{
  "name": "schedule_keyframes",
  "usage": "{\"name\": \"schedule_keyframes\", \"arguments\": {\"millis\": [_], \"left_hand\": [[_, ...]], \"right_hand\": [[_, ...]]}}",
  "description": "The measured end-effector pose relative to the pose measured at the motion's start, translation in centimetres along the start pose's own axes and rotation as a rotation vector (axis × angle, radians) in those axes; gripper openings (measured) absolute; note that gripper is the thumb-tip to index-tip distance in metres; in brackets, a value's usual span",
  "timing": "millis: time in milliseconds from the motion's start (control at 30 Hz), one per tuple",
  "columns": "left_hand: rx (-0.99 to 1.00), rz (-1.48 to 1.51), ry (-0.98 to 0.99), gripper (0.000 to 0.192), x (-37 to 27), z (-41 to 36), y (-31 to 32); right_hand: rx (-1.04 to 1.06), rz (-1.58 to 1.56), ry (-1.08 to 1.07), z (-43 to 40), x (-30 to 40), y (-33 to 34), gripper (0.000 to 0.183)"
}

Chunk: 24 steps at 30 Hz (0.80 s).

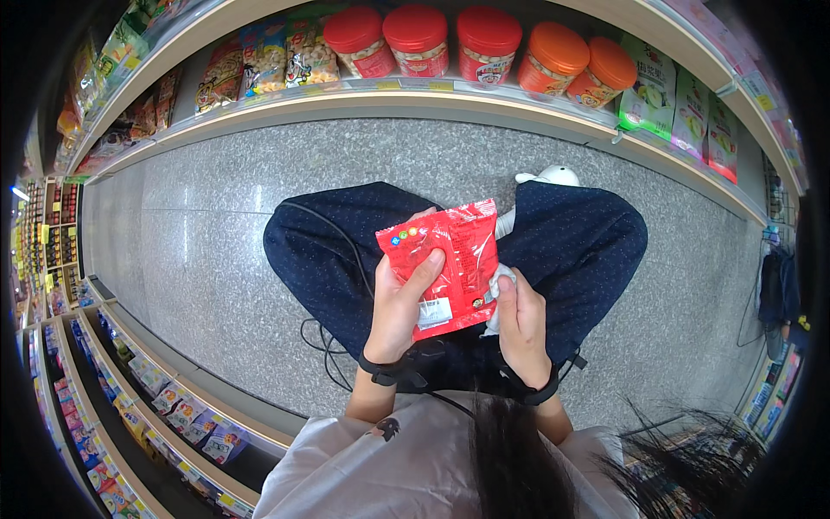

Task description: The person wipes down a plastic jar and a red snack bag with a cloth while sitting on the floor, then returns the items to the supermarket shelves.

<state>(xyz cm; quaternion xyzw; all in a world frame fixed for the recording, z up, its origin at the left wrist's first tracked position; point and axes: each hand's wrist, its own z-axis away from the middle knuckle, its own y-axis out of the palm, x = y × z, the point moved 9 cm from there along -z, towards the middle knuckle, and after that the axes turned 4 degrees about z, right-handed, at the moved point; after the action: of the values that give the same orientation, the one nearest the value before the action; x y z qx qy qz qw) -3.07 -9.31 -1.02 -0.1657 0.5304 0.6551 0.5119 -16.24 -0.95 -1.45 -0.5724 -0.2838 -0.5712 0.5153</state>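
A red plastic snack packet (467, 259) is held up above my lap, its printed back facing me and a white sticker low on its left. My left hand (405, 295) grips the packet's left side, thumb pressed on its front and fingers hidden behind. In my right hand (521, 318) is a crumpled white cloth or tissue (496, 305), pinched under the thumb against the packet's right edge. Both wrists wear black straps.
Ahead, a low shelf (389, 97) carries red-lidded jars (489, 45), orange-lidded jars (554, 58), snack bags (311, 55) and green-white pouches (648, 91). Tiered shelves (162, 415) stand at lower left. A black cable (331, 224) crosses my left knee onto the speckled floor (214, 279).
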Motion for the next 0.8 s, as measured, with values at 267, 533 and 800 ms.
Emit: {"name": "schedule_keyframes", "arguments": {"millis": [267,533,800], "left_hand": [[0.137,0.335,-0.109,0.061,1.3,1.1,1.1],[0.184,0.381,-0.044,0.06,0.3,0.6,2.2],[0.218,0.205,-0.157,0.055,2.3,1.3,2.5]], "right_hand": [[-0.173,-0.023,-0.041,-0.6,0.4,-1.4,0.031],[-0.53,-0.408,-0.191,1.3,0.9,-5.1,0.04],[-0.232,0.509,-0.651,0.5,9.8,0.5,0.035]]}}
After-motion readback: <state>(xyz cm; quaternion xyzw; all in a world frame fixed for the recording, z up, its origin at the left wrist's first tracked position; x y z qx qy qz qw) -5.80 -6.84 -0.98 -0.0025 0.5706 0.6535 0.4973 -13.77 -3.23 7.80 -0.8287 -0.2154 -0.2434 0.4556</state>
